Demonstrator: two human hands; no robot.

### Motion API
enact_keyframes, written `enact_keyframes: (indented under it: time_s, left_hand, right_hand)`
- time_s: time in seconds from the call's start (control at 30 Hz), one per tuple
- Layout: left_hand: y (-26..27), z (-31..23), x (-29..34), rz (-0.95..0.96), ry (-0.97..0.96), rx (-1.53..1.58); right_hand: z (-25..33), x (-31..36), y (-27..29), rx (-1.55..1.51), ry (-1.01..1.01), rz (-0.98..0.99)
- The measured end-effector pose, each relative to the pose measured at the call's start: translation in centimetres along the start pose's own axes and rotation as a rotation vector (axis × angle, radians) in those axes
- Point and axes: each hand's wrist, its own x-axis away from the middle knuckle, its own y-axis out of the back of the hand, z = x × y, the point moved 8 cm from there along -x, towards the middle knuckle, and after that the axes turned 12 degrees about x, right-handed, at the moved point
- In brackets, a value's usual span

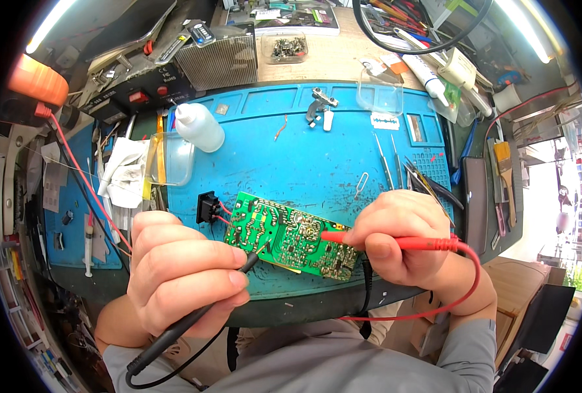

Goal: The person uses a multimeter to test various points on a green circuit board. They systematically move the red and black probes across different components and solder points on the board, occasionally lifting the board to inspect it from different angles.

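Circuit board (281, 229) sits on the blue mat (258, 157) at its near side, between the two hands. Long axis runs roughly 10 o'clock to 4 o'clock. From the left hand (183, 278) it lies toward 2 o'clock; from the right hand (405, 242), toward 9. Left is closed round the black probe (189, 325), tip aimed at 1 o'clock over the board's left half. Right pinches the red probe (428, 243), tip aimed at 9 over the right half. Tip contact: can't tell. Both sets of fingertips reach the board's ends in view; can't call one nearer. Board is oblong, green, solder side up, silvery joints all over. Red wires (225, 209) run from its 10 o'clock end to a black socket (207, 207) just beside it.
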Motion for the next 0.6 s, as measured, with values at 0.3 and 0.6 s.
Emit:
enact_keyframes:
  time_s: [0.3, 0.6]
  left_hand:
    - [-0.01, 0.08, 0.01, -0.005, 0.000, -0.008]
    - [-0.06, 0.13, 0.01, 0.003, 0.007, -0.010]
  right_hand:
    - [0.06, -0.03, 0.16, 0.014, 0.003, 0.008]
    - [0.07, 0.01, 0.02, 0.013, -0.002, -0.004]
